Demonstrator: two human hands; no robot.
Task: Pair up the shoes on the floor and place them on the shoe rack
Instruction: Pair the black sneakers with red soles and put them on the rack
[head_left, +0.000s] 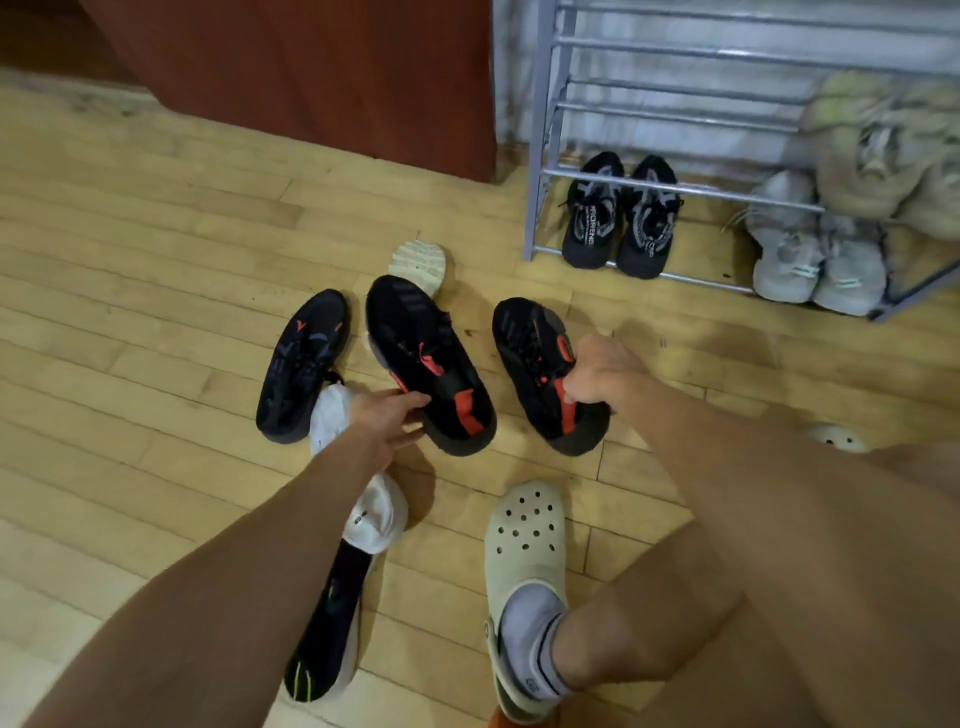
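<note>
- Your right hand (602, 371) has its fingers curled into the collar of one black-and-red sneaker (524, 343), clamped on the heel. That grip looks ready for lifting.
- Your left hand (387, 421) is at the heel of the matching black-and-red sneaker (410, 338). The thumb lies on the collar edge and the fingers are spread apart below the sole side. It touches the shoe and looks not yet clamped.
- One hand per shoe makes sense: you likely mean to carry the two as a pair.
- Both sneakers lie on the wood floor (156, 260), near each other but apart, toes pointing away from you, left of the shoe rack (727, 195).
- Look: black knit uppers, orange-red heel tabs and lining, dark soles. The left one is tilted onto its side.
- The rack's bottom level already holds a black pair (592, 218) and a grey pair (789, 260).
- Loose on the floor: a black sneaker with a red logo (304, 364), a white shoe (371, 514) under your left arm, and a white-soled shoe (421, 262) behind.
- Judgement: pairing is partly done, with more shoes left.
</note>
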